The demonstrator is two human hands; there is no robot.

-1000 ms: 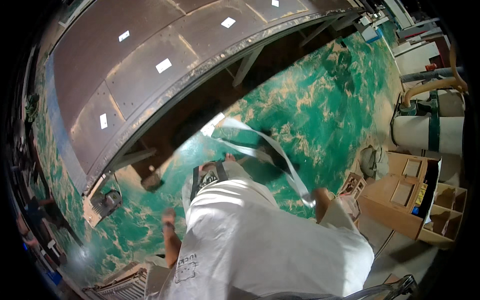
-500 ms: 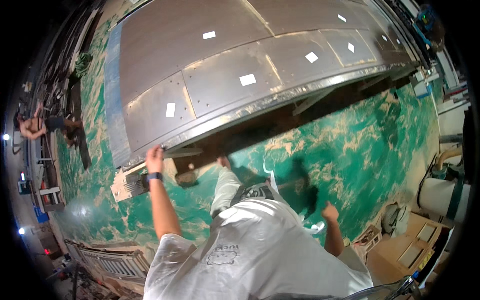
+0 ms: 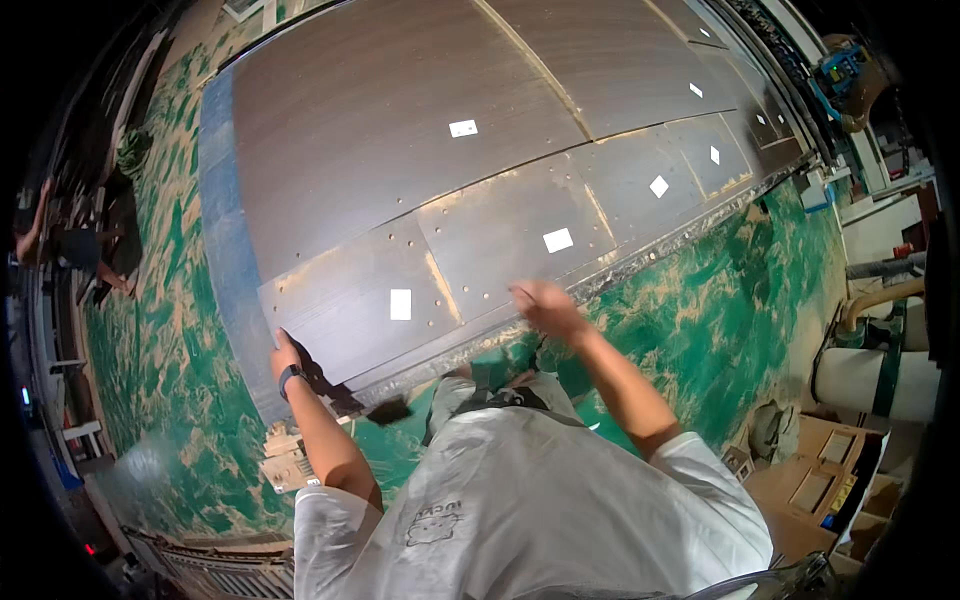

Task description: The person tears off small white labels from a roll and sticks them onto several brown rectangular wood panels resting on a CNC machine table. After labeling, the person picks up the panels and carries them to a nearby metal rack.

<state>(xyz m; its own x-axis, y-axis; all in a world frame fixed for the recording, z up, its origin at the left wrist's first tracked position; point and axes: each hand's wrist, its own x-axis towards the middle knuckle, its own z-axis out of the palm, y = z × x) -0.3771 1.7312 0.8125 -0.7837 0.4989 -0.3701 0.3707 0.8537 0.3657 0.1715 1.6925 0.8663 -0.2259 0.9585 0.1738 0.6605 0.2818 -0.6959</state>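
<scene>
Dark brown-grey panels cut to several sizes lie close together on a large flat machine bed. My left hand point(image 3: 287, 352) touches the left edge of the nearest left panel point(image 3: 345, 300), its fingers stretched out along that edge. A white label point(image 3: 401, 304) sits on this panel. My right hand point(image 3: 548, 308) is over the front edge of the neighbouring panel point(image 3: 500, 225), fingers drawn together; whatever they may hold is too small to make out. Another white label point(image 3: 558, 240) lies on that panel, and small drilled holes show in both.
A blue strip point(image 3: 225, 200) of the bed runs along the left side. Yellowish sawdust lines the cuts and streaks the green floor point(image 3: 680, 290). Another person point(image 3: 75, 245) is at the far left. Cardboard boxes point(image 3: 815, 465) and a white cylinder point(image 3: 855, 365) stand at the right.
I have come closer to the bed. My left hand has shifted from the bed's front corner to the panel's left edge. My right hand has risen from my side to above the front panels.
</scene>
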